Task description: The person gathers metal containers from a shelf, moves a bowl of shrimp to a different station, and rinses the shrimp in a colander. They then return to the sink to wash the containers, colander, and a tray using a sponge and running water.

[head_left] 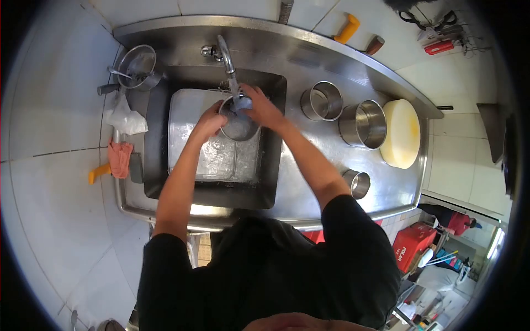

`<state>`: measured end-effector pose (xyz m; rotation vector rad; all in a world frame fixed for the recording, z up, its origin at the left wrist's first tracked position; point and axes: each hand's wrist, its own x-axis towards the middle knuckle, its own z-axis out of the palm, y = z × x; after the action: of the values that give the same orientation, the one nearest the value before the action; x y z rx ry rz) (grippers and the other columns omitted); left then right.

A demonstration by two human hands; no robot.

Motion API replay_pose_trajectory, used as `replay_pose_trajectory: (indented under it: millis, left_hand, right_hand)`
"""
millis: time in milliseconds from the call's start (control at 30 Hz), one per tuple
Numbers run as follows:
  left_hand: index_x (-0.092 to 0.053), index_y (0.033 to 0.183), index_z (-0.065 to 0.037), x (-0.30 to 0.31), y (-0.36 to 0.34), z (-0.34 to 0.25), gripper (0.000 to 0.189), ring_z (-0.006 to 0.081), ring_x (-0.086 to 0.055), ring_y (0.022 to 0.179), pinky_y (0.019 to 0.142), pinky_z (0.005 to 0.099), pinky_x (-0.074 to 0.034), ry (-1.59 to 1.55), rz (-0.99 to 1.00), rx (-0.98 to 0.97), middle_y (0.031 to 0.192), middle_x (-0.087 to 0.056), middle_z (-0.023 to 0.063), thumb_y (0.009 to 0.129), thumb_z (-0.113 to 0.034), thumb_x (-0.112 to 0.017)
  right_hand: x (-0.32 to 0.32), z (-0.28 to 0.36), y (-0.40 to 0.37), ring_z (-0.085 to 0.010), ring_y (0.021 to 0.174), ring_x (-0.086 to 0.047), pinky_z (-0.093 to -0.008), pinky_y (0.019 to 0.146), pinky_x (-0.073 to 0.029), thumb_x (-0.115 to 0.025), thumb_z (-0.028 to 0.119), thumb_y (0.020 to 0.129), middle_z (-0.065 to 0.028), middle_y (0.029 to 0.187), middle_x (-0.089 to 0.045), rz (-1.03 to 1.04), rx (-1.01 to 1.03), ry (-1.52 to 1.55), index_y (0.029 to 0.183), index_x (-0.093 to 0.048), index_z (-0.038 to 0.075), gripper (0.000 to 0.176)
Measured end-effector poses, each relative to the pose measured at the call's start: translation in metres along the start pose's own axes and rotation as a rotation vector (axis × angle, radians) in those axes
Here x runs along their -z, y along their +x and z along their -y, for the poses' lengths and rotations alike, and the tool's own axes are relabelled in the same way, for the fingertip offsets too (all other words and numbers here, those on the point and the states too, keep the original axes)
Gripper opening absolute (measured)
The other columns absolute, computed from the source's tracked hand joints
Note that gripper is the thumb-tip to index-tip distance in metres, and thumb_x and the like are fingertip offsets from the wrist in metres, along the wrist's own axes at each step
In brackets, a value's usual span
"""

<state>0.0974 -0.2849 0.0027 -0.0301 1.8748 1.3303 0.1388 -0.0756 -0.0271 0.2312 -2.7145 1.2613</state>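
A round metal pot (239, 128) is held under the running faucet (226, 58), above the sink. My left hand (211, 121) grips its left rim, with fingers over the edge. At the pot's upper right, my right hand (259, 105) is closed around a small blue-grey thing (243, 103) whose kind I cannot make out. Water falls from the spout beside that hand into the pot. Below lies a large clear plastic tub (182, 138), wet and shiny, inside the steel sink (265, 187).
On the right drainboard stand metal pots (322, 101) (362, 124), a smaller metal cup (357, 184) and a thick pale yellow round slab (401, 134). Left of the sink are a metal container (138, 66), a white plastic bag (126, 117) and a pink cloth (120, 158). A person (458, 223) is far right.
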Motion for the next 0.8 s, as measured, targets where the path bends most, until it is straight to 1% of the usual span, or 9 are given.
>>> replay_pose_trajectory:
  millis: [100, 200, 233, 333, 467, 500, 600, 667, 800]
  left_hand:
    - [-0.046, 0.141, -0.012, -0.017, 0.011, 0.03, 0.071, 0.0175, -0.052, 0.055, 0.044, 0.0315, -0.04, -0.123, -0.222, 0.026, 0.084, -0.06, 0.0104, 0.071, -0.01, -0.051]
    - [-0.048, 0.135, -0.011, -0.017, 0.023, 0.069, 0.065, 0.0255, -0.06, 0.07, 0.055, 0.0407, -0.054, -0.313, -0.229, 0.118, 0.097, -0.058, 0.0126, 0.07, -0.018, -0.055]
    - [-0.05, 0.125, -0.002, -0.01, 0.028, 0.08, 0.055, 0.034, -0.06, 0.085, 0.057, 0.0465, -0.055, -0.436, -0.152, 0.192, 0.107, -0.055, 0.0173, 0.074, -0.018, -0.056]
    - [-0.049, 0.12, 0.006, -0.015, 0.039, 0.096, 0.05, 0.0383, -0.057, 0.092, 0.058, 0.0507, -0.056, -0.509, -0.135, 0.232, 0.109, -0.053, 0.0198, 0.076, -0.017, -0.058]
    - [-0.055, 0.115, 0.007, -0.027, 0.048, 0.105, 0.037, 0.0323, -0.06, 0.098, 0.09, 0.0496, -0.053, -0.888, 0.051, 0.072, 0.111, -0.059, 0.0186, 0.082, -0.008, -0.06]
    - [-0.058, 0.114, 0.007, -0.029, 0.069, 0.123, 0.03, 0.0311, -0.061, 0.107, 0.103, 0.0459, -0.045, -0.992, 0.082, 0.075, 0.116, -0.061, 0.021, 0.088, -0.009, -0.057]
    - [-0.06, 0.114, 0.004, -0.039, 0.089, 0.135, 0.03, 0.0306, -0.061, 0.112, 0.102, 0.0434, -0.047, -1.099, 0.244, 0.034, 0.118, -0.063, 0.0205, 0.092, -0.015, -0.053]
    - [-0.063, 0.114, -0.008, -0.052, 0.092, 0.142, 0.028, 0.0279, -0.061, 0.112, 0.099, 0.0414, -0.049, -1.309, 0.204, 0.146, 0.12, -0.065, 0.0095, 0.095, -0.025, -0.051]
    - [-0.06, 0.116, -0.015, -0.1, 0.113, 0.162, 0.03, 0.0232, -0.062, 0.097, 0.087, 0.0387, -0.053, -1.554, 0.708, 0.05, 0.109, -0.065, 0.0049, 0.097, -0.035, -0.049]
  right_hand:
    - [-0.028, -0.004, -0.06, -0.0279, 0.11, -0.062, -0.0384, 0.094, -0.05, -0.07, 0.013, 0.085, -0.0179, 0.122, -0.06, -0.18, -0.527, 0.244, 0.137, -0.046, 0.0, 0.059]
    - [-0.021, 0.007, -0.121, -0.0241, 0.104, -0.064, -0.0354, 0.08, -0.058, -0.067, 0.011, 0.088, -0.0153, 0.12, -0.061, -0.532, -0.719, 0.787, 0.137, -0.046, 0.0, 0.055]
    - [-0.002, 0.024, -0.134, -0.0222, 0.101, -0.064, -0.0339, 0.079, -0.058, -0.066, 0.01, 0.088, -0.014, 0.117, -0.062, -0.654, -0.819, 0.943, 0.137, -0.047, 0.0, 0.053]
    - [0.026, -0.014, -0.209, -0.0206, 0.091, -0.066, -0.0341, 0.077, -0.056, -0.073, 0.014, 0.084, -0.0128, 0.104, -0.068, -0.516, -0.884, 0.688, 0.123, -0.057, -0.005, 0.046]
    - [0.072, 0.007, -0.255, -0.0265, 0.084, -0.068, -0.033, 0.078, -0.053, -0.081, 0.023, 0.076, -0.0168, 0.097, -0.071, -0.234, -0.963, 0.137, 0.115, -0.06, -0.005, 0.052]
    - [0.074, 0.005, -0.266, -0.03, 0.089, -0.067, -0.0349, 0.083, -0.052, -0.083, 0.028, 0.073, -0.0214, 0.104, -0.068, -0.234, -1.003, 0.055, 0.117, -0.059, -0.004, 0.06]
    - [0.07, 0.0, -0.291, -0.0312, 0.098, -0.064, -0.0376, 0.087, -0.051, -0.085, 0.029, 0.07, -0.022, 0.11, -0.063, -0.406, -0.895, -0.081, 0.121, -0.058, -0.003, 0.066]
    - [0.071, -0.001, -0.295, -0.0318, 0.105, -0.06, -0.0385, 0.089, -0.05, -0.085, 0.027, 0.069, -0.0224, 0.117, -0.057, -0.38, -0.939, -0.107, 0.124, -0.056, -0.002, 0.069]
    - [0.071, 0.004, -0.29, -0.0321, 0.114, -0.054, -0.0388, 0.09, -0.049, -0.086, 0.018, 0.067, -0.0206, 0.129, -0.047, -0.418, -0.812, -0.289, 0.131, -0.051, 0.002, 0.075]
